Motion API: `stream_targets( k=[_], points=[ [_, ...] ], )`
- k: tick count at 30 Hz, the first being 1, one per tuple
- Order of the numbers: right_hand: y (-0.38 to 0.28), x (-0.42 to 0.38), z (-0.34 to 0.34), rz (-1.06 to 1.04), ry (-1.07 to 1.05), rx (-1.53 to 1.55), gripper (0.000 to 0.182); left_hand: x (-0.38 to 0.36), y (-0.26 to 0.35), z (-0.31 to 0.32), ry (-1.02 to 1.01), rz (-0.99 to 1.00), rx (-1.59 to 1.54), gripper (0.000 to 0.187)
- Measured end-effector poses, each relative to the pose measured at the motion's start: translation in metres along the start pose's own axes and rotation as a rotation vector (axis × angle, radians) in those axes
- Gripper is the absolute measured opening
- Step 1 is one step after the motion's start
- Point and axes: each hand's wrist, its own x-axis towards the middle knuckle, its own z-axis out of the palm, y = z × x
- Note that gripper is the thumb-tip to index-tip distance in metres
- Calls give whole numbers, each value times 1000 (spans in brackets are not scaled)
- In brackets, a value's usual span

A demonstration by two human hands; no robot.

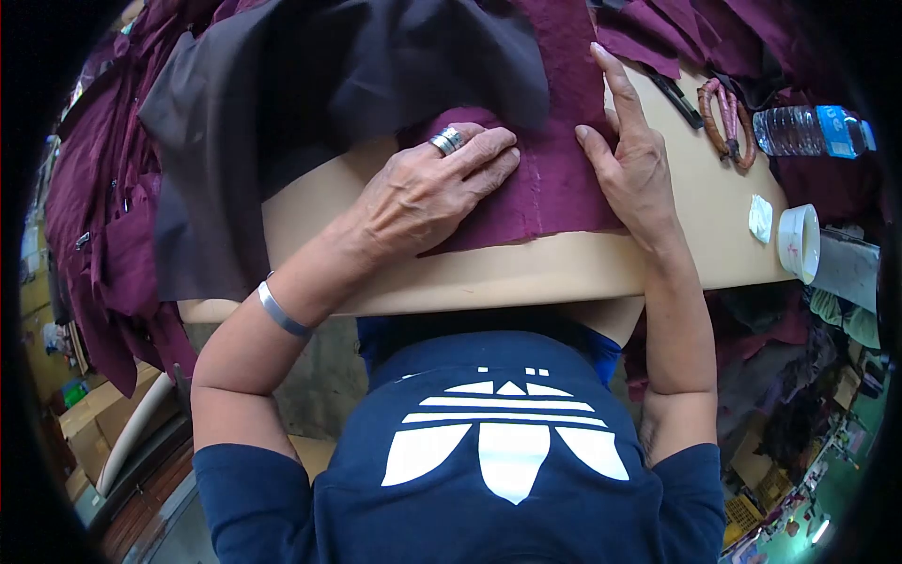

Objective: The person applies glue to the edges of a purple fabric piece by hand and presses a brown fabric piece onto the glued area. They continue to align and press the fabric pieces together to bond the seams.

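Maroon fabric (pixel 564 188) lies on the pale tabletop in front of me, with a light seam line running down it. My left hand (pixel 432 183), wearing rings, is closed on its left part; the fingers are bent together and the thumb is hidden. Beside the hand, the cloth rises in a small fold. My right hand (pixel 631 155) rests at the fabric's right edge, index finger stretched forward and thumb apart; its other fingers are partly hidden. A dark grey cloth (pixel 376 70) covers the far side of the maroon piece and hangs off the table's left end.
On the right lie a black-handled tool (pixel 675 98), scissors with wrapped handles (pixel 728 127), a water bottle (pixel 813 132), a white scrap (pixel 760 218) and a white bowl (pixel 799 244). Maroon garments (pixel 103 226) heap at left. The curved table edge (pixel 526 287) is close to my body.
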Motion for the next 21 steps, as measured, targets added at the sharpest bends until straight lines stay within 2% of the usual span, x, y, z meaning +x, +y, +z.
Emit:
stream_targets(
  k=[2,4,6,9,12,16,19,21],
  points=[
    [8,2,4,-143,68,-30,72,0,1,1,-1,2,13,35],
    [8,1,3,-133,71,2,71,-1,2,1,-5,5,28,35],
    [0,-1,-2,30,9,100,69,-2,3,2,-13,-6,32,35],
    [5,0,4,-97,69,155,68,-3,0,3,-15,-5,-7,35],
    [1,-1,-1,-48,-4,96,67,-5,1,-3,-18,91,-44,35],
    [3,-2,2,-91,22,31,68,-5,6,-2,-8,62,-75,34],
    [8,-2,2,-79,30,17,70,8,0,6,-76,160,-47,28],
    [11,-1,4,-111,65,6,72,26,4,8,-24,190,95,24]
  ],
)
